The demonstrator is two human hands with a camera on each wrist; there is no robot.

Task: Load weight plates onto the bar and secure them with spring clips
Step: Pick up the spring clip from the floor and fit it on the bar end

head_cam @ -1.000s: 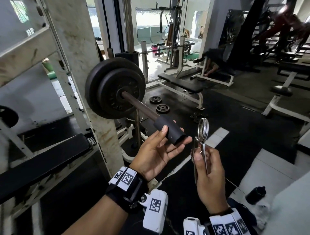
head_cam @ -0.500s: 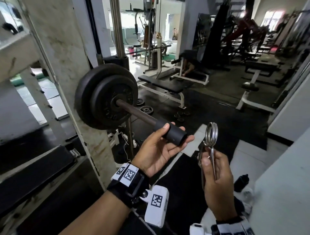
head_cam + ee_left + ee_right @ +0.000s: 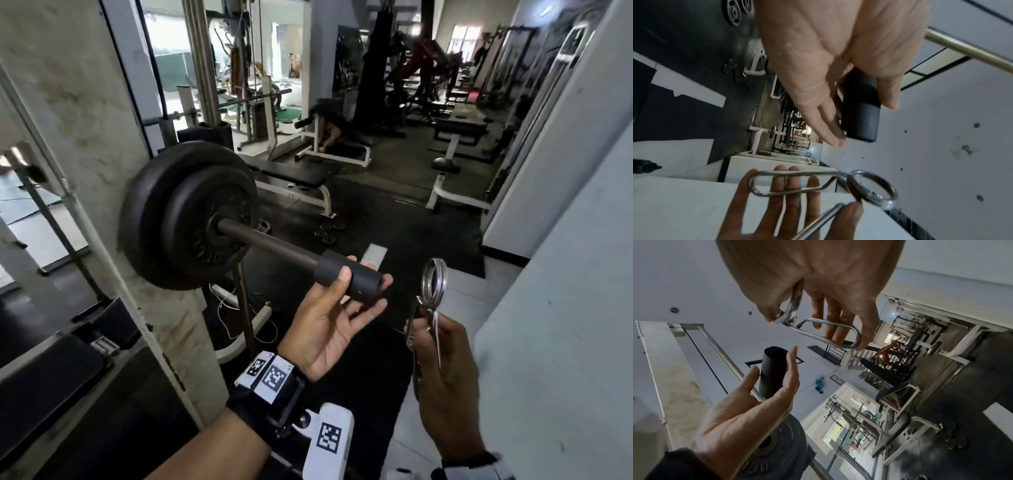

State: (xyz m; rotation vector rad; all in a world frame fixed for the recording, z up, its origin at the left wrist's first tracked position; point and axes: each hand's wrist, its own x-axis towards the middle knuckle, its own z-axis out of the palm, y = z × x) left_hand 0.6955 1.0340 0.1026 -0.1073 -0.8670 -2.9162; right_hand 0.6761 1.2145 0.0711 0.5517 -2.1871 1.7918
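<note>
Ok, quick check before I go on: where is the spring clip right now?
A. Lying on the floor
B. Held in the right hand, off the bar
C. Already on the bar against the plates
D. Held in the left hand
B: the right hand grips the spring clip by its handles, its ring clear of the bar, while the left hand cups the bar's end sleeve.

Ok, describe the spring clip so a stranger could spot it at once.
Start at the two black round weight plates on the dark steel bar. Just past the bar's thick black end sleeve, the right hand grips a shiny chrome wire spring clip: the only bright coiled ring with two long handles.
</note>
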